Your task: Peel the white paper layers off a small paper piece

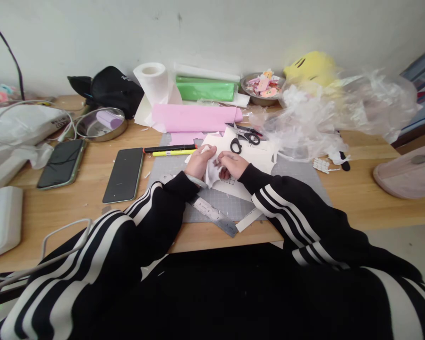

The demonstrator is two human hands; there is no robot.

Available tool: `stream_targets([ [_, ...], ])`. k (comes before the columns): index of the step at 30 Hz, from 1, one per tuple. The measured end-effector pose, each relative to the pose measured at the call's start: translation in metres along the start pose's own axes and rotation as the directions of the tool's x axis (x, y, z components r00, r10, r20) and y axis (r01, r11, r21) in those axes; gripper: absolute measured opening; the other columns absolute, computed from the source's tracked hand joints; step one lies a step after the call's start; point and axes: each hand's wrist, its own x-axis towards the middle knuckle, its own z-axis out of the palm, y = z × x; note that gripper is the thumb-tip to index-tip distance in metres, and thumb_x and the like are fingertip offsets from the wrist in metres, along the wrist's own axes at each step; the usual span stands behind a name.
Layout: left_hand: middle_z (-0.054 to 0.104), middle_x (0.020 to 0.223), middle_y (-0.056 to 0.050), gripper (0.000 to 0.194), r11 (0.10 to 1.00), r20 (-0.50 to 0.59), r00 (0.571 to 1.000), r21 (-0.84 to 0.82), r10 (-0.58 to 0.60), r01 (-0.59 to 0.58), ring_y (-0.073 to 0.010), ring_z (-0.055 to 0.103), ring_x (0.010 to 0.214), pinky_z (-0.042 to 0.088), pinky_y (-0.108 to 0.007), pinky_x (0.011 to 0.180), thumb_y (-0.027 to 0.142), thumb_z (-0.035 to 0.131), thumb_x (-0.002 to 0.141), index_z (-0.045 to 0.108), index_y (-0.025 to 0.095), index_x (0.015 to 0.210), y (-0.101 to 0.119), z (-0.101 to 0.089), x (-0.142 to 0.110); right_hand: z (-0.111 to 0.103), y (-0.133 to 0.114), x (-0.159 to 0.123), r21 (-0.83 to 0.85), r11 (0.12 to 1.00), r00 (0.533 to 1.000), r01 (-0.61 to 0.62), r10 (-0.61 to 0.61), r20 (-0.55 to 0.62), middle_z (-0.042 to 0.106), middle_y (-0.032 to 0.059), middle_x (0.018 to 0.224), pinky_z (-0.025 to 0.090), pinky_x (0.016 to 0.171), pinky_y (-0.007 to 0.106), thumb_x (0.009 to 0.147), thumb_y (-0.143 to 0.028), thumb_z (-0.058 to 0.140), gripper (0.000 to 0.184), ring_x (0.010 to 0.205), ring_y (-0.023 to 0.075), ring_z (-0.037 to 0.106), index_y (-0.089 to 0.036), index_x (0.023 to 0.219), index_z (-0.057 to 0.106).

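My left hand [198, 164] is closed around a crumpled, thin white tissue [212, 174], which hangs down below the fingers. My right hand [235, 165] is closed too, its fingers curled against the tissue's right side; anything small inside the fingertips is hidden. Both hands are above a grey cutting mat [290, 189] with white paper sheets [242, 189] on it. Just behind my right hand lie black-handled scissors [243, 140]. A metal ruler [216, 216] and a white paper strip [250, 220] rest at the mat's front edge.
Left of the mat lie two pens [173, 152] and two phones, the nearer a dark phone [123, 174]. Pink paper [198, 117], a paper towel roll [152, 82] and a metal bowl [248, 92] of stickers line the wall. Clear plastic bags [304, 118] bulge at the right.
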Motion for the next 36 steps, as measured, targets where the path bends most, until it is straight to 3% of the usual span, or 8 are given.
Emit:
stream_targets([
  [8, 0.045, 0.045, 0.005, 0.020, 0.991, 0.043, 0.999, 0.133, 0.025, -0.030, -0.0053, 0.043, 0.040, 0.033, -0.017, 0.041, 0.024, 0.062, 0.066, 0.045, 0.015, 0.059, -0.0008, -0.0020, 0.0001, -0.0010, 0.0032, 0.0032, -0.016, 1.000, 0.999, 0.006, -0.007, -0.047, 0.045, -0.0074, 0.044, 0.034, 0.030, 0.014, 0.073, -0.013, 0.041, 0.009, 0.034, 0.0055, 0.043, -0.018, 0.066, 0.039],
  [12, 0.044, 0.046, 0.006, 0.020, 0.996, 0.064, 0.998, 0.084, 0.004, -0.009, -0.0055, 0.042, 0.040, 0.034, -0.018, 0.042, 0.026, 0.062, 0.065, 0.045, 0.016, 0.061, -0.0009, -0.0002, -0.0022, -0.0017, 0.0031, 0.0031, -0.020, 0.999, 0.999, 0.025, -0.026, -0.037, 0.045, -0.0069, 0.045, 0.035, 0.030, 0.013, 0.073, -0.010, 0.038, 0.012, 0.034, 0.0050, 0.044, -0.017, 0.064, 0.040],
  [24, 0.041, 0.044, 0.006, 0.020, 0.998, -0.090, 0.995, 0.043, 0.048, -0.044, -0.0057, 0.040, 0.037, 0.033, -0.020, 0.042, 0.022, 0.050, 0.075, 0.039, 0.017, 0.060, -0.0006, -0.0004, 0.0026, -0.0005, 0.0014, 0.0009, -0.002, 1.000, 1.000, 0.006, -0.006, 0.022, 0.047, -0.0060, 0.040, 0.033, 0.031, 0.013, 0.074, -0.012, 0.036, 0.014, 0.033, 0.0056, 0.043, -0.017, 0.062, 0.036],
  [31, 0.043, 0.045, 0.007, 0.019, 0.990, -0.062, 0.997, 0.135, 0.052, -0.043, -0.0033, 0.039, 0.040, 0.031, -0.016, 0.042, 0.021, 0.061, 0.066, 0.045, 0.014, 0.057, 0.0000, 0.0005, -0.0004, -0.0018, 0.0030, 0.0039, -0.041, 0.999, 0.999, 0.018, -0.019, -0.029, 0.045, -0.0072, 0.041, 0.035, 0.031, 0.014, 0.072, -0.012, 0.042, 0.011, 0.033, 0.0052, 0.043, -0.016, 0.062, 0.041],
  [36, 0.042, 0.042, 0.007, 0.021, 0.997, -0.038, 0.999, 0.078, 0.018, -0.015, -0.0047, 0.040, 0.036, 0.032, -0.018, 0.041, 0.021, 0.057, 0.068, 0.042, 0.016, 0.056, 0.0016, 0.0027, -0.0019, -0.0015, 0.0015, 0.0013, -0.040, 0.999, 0.999, 0.030, -0.031, -0.019, 0.044, -0.0068, 0.039, 0.034, 0.031, 0.013, 0.072, -0.011, 0.039, 0.016, 0.033, 0.0053, 0.043, -0.016, 0.057, 0.039],
])
